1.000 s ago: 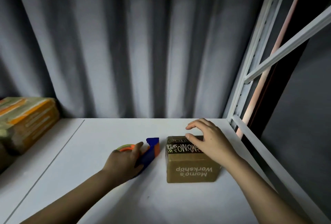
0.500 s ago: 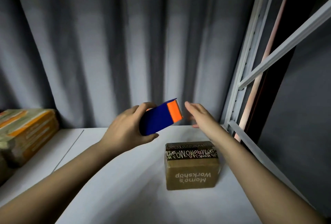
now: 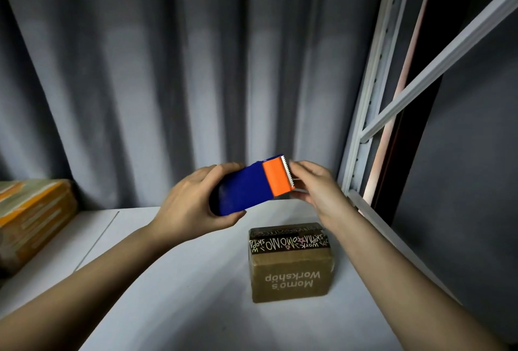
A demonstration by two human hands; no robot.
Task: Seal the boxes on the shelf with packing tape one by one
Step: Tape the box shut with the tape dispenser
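Our left hand wraps its fingers and thumb round the blue body of the tape dispenser, holding it in the air above the shelf. Our right hand pinches the tape end just beside the orange, toothed cutter. Below them a small brown cardboard box, printed "Momo's Workshop", sits on the shelf. Far left lie stacked yellow-taped parcels.
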